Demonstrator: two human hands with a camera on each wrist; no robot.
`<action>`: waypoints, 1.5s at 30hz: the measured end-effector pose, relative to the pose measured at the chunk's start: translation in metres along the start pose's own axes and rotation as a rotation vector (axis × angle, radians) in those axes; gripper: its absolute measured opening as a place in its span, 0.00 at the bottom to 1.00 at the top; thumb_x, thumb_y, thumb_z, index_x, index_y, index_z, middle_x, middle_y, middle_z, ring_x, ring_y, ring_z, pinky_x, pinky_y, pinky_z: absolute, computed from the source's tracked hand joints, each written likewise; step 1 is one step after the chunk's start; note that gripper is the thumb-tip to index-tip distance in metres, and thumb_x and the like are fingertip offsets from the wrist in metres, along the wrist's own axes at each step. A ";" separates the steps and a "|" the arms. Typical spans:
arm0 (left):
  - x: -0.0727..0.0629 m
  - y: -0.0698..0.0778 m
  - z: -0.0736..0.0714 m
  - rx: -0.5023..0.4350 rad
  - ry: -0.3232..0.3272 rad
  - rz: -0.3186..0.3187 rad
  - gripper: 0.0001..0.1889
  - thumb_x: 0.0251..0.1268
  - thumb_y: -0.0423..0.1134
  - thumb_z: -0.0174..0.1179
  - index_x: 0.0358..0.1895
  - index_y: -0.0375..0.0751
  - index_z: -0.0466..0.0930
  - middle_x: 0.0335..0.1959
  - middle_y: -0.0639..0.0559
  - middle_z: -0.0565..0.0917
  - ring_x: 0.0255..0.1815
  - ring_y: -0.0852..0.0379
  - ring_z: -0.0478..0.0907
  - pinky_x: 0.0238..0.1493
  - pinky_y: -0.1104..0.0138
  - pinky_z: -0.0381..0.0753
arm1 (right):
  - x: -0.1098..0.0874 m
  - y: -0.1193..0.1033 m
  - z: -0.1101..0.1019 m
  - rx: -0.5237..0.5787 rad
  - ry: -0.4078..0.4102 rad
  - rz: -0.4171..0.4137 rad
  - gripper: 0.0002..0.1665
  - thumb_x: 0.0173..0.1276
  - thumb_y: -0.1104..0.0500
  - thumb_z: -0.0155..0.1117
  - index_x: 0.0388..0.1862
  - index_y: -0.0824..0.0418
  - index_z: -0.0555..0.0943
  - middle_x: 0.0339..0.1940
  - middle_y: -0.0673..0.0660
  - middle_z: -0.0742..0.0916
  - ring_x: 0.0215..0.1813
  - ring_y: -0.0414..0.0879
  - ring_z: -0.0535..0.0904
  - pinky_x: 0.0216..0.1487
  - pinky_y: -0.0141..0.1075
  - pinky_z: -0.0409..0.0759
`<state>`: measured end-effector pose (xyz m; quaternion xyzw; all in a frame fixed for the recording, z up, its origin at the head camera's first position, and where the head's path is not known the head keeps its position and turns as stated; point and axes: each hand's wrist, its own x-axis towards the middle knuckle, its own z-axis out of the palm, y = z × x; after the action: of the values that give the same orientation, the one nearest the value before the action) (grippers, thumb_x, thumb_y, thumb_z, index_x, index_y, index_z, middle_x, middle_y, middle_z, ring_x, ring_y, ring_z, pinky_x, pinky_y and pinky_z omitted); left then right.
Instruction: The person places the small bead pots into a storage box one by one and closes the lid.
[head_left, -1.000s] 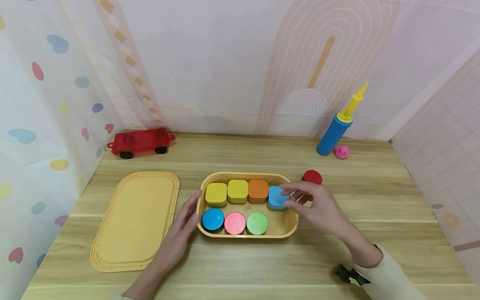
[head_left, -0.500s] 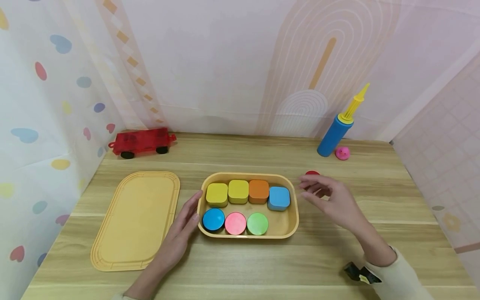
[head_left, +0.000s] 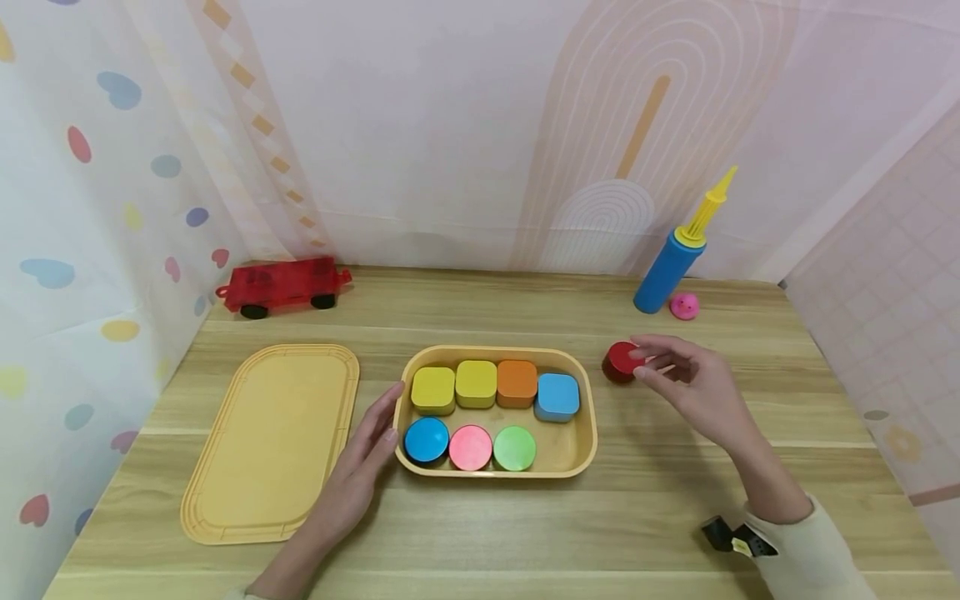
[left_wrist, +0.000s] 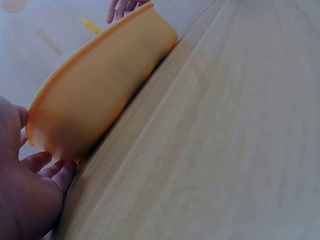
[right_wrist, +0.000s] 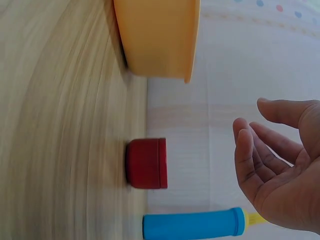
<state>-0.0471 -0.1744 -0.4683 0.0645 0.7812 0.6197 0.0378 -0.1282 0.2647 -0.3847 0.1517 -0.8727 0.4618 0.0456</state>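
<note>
A pale orange oblong tub holds small lidded pots in two rows. At the back are two yellow pots, an orange one and a light blue one. In front lie round ones with blue, pink and green lids. My left hand rests with relaxed fingers against the tub's left end, thumb by the rim in the left wrist view. Right of the tub stands a round dark red pot. My right hand hovers beside it, fingers loosely bent and holding nothing.
A flat pale orange lid lies left of the tub. A red toy wagon stands at the back left. At the back right are a blue and yellow hand pump and a pink rubber duck. Curtains close the back and sides.
My right hand has moved right, from over the light blue pot in the tub to beside the red pot. My left hand and the tub have stayed in place.
</note>
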 end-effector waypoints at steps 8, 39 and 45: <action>0.001 0.001 0.000 0.010 -0.003 -0.018 0.29 0.95 0.45 0.46 0.91 0.53 0.57 0.91 0.45 0.58 0.91 0.39 0.51 0.74 0.87 0.56 | 0.004 0.011 -0.006 0.002 0.038 0.012 0.24 0.75 0.71 0.74 0.68 0.70 0.85 0.54 0.69 0.91 0.47 0.31 0.84 0.43 0.23 0.85; 0.000 -0.001 0.000 -0.003 0.001 0.012 0.29 0.95 0.44 0.46 0.90 0.51 0.58 0.91 0.44 0.58 0.91 0.38 0.52 0.75 0.86 0.56 | 0.021 0.049 0.005 -0.054 -0.140 0.158 0.38 0.75 0.66 0.77 0.80 0.71 0.74 0.73 0.72 0.82 0.69 0.67 0.82 0.68 0.45 0.87; 0.000 -0.001 0.000 -0.001 0.001 0.010 0.29 0.95 0.44 0.46 0.90 0.52 0.58 0.91 0.44 0.58 0.91 0.39 0.52 0.75 0.86 0.56 | 0.025 0.056 0.008 -0.068 -0.175 0.164 0.39 0.75 0.68 0.76 0.81 0.73 0.72 0.76 0.73 0.81 0.69 0.69 0.82 0.69 0.61 0.84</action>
<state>-0.0471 -0.1743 -0.4696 0.0681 0.7807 0.6202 0.0346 -0.1689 0.2816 -0.4280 0.1178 -0.8981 0.4189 -0.0637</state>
